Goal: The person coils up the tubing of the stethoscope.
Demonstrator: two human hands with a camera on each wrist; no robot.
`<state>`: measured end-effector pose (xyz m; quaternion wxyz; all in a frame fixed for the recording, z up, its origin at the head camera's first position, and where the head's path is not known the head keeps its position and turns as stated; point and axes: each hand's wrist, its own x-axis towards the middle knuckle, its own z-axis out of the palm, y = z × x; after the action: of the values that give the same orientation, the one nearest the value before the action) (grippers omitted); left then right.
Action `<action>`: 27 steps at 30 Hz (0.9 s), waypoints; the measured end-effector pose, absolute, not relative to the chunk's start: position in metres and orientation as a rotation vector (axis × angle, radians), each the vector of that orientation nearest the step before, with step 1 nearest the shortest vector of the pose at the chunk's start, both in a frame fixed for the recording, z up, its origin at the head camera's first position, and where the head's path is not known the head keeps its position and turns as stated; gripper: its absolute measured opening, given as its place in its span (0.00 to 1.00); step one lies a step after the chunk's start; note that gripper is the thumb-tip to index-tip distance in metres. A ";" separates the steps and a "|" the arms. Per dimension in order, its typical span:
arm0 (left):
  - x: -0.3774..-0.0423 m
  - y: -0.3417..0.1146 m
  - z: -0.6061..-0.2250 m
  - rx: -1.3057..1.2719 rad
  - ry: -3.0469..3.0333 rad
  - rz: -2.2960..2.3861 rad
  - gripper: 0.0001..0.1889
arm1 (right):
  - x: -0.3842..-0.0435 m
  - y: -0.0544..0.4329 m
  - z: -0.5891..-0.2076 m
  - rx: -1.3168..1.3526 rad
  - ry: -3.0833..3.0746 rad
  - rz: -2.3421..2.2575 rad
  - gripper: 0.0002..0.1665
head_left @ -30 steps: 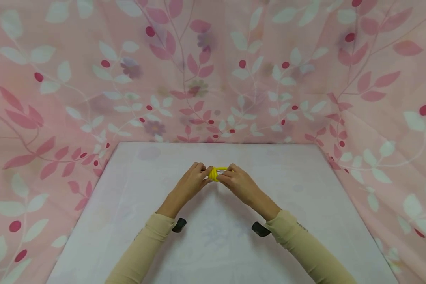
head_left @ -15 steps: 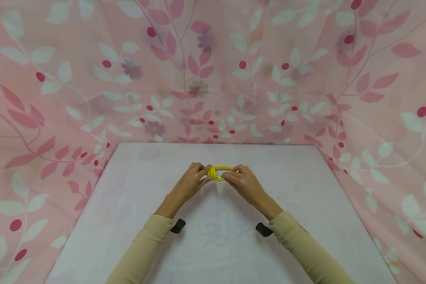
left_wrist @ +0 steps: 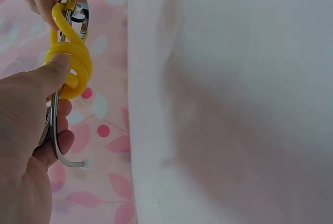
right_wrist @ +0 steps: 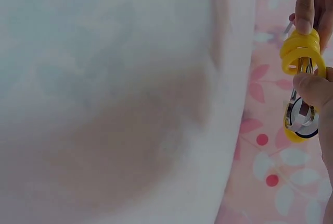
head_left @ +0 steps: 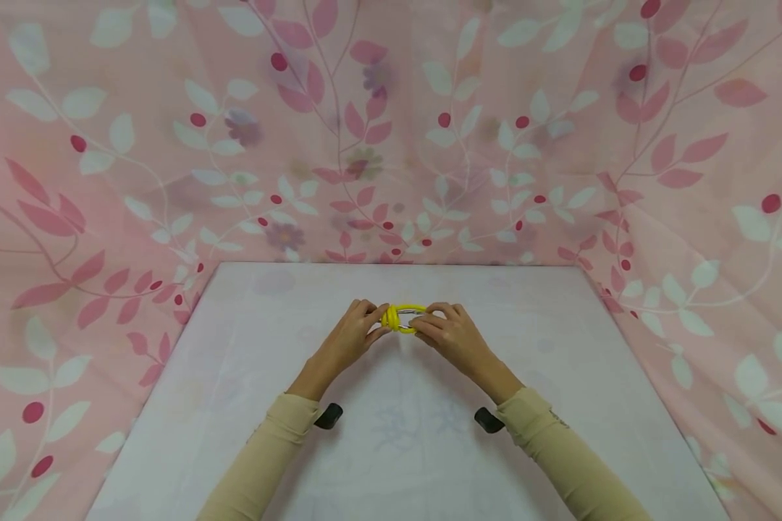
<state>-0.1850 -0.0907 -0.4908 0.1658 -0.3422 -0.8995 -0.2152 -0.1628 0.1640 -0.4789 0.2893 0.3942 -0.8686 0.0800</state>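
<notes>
Yellow tubing (head_left: 391,317) is wound in tight coils around a slim metal piece, and a long loop of it runs out to the right. My left hand (head_left: 348,333) holds the coiled end, its thumb pressed on the coils in the left wrist view. Below that thumb, a metal hook (left_wrist: 55,125) curves out beside the fingers. At the other end my right hand (head_left: 452,336) pinches the loop between thumb and fingers. A shiny round metal part (right_wrist: 303,117) with a dark rim shows inside the loop there. The fingers partly hide both ends.
Both hands are raised over a white-covered table (head_left: 397,449), near its far side. Pink leaf-patterned cloth (head_left: 391,145) surrounds the table at the back and sides. Dark wrist devices (head_left: 329,416) show below the cuffs of the beige sleeves (head_left: 261,456).
My right hand has moved a little to the right, away from the left, so more of the yellow loop and metal shows between them. The left hand has hardly moved.
</notes>
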 end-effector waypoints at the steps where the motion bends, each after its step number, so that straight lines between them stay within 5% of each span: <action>1: -0.185 -0.091 -0.494 -0.973 -2.572 -0.620 0.27 | -0.162 0.165 -0.481 1.056 -2.331 0.200 0.19; 15: -0.171 -0.080 -0.548 -0.995 -2.682 -0.621 0.27 | -0.142 0.173 -0.543 1.077 -2.358 0.174 0.17; 27: -0.162 -0.078 -0.553 -1.004 -2.671 -0.588 0.30 | -0.137 0.174 -0.555 1.037 -2.357 0.228 0.20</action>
<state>-0.1616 -0.0781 -0.5528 0.1137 -0.3423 -0.9109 -0.2005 -0.1373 0.1740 -0.5547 0.2748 0.3856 -0.8767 0.0848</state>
